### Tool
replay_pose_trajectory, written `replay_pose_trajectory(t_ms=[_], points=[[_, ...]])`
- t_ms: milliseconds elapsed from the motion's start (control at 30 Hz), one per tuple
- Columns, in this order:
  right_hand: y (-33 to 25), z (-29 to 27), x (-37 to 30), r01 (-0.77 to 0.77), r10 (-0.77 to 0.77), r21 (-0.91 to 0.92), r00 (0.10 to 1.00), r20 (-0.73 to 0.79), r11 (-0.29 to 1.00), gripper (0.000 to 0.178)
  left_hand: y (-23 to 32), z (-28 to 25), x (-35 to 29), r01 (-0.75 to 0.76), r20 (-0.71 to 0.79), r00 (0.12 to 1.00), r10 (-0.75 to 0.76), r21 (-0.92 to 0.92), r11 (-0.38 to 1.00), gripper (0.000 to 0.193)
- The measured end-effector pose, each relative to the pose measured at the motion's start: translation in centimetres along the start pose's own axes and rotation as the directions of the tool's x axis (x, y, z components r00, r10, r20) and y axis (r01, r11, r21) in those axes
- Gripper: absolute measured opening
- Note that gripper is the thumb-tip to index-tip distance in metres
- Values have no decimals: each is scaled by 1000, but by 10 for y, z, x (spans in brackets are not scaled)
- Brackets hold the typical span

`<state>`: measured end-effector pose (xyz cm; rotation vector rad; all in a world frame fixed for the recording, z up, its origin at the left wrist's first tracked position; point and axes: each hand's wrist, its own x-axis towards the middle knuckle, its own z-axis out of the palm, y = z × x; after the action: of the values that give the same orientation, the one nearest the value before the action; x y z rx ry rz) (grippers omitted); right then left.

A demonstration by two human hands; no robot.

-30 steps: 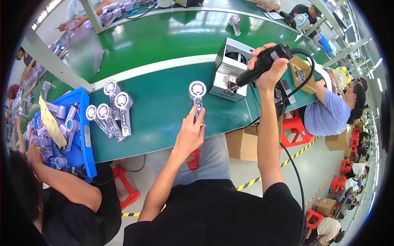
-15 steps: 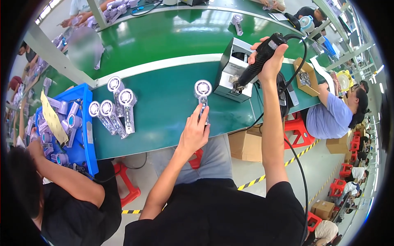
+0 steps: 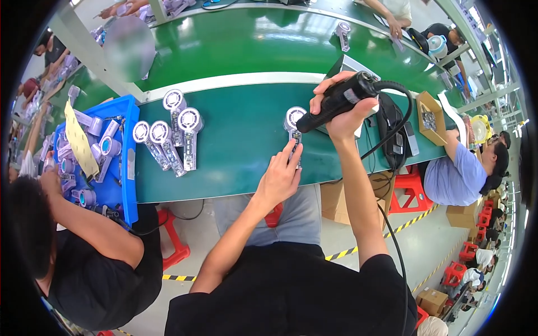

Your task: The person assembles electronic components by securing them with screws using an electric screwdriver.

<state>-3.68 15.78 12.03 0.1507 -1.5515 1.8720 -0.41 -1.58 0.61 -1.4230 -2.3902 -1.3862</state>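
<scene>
A pale purple handheld fan [image 3: 295, 117] lies on the green bench in front of me, its round head pointing away and its handle showing bare electronic parts. My left hand [image 3: 279, 175] grips the handle, with its fingertips on the exposed parts. In my right hand [image 3: 348, 119] is a black electric screwdriver [image 3: 336, 101], closed in my fingers and tilted down to the left. Its lower end is just over the fan, by the base of the round head; I cannot tell whether the bit touches.
Several similar fans [image 3: 190, 120] lie to the left, beside a blue bin [image 3: 132, 168] of purple parts where a co-worker reaches in. Partly behind my right hand stands a grey box-shaped device [image 3: 367, 67]. Farther right are a cardboard box [image 3: 428, 120] of small pieces and the screwdriver's cable [image 3: 412, 106].
My right hand has brought the screwdriver from the grey device leftward and down to the fan. My left hand stays on the fan. The whole view has shifted slightly.
</scene>
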Motion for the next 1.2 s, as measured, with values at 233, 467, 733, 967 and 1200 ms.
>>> replay_pose_trajectory(t_ms=[233, 467, 733, 967, 1200], points=[[6, 14, -3, 29, -29, -106, 1000, 5, 994, 94, -2, 1, -1, 15, 0, 1000, -15, -18, 1000, 60], [8, 23, -9, 31, -29, -53, 999, 33, 998, 93, -4, 0, 0, 19, 16, 1000, -18, -39, 999, 61], [11, 23, -13, 22, -18, -66, 998, 54, 998, 94, -2, 2, 1, 17, -3, 1000, -17, -47, 999, 62], [-12, -8, -1, 122, -120, 54, 992, -36, 991, 89, -3, -2, 5, 5, 18, 1000, -7, 123, 992, 61], [-55, -73, 28, 211, -266, -295, 950, -161, 932, 89, -8, 1, 34, 33, -69, 997, -23, 148, 988, 65]])
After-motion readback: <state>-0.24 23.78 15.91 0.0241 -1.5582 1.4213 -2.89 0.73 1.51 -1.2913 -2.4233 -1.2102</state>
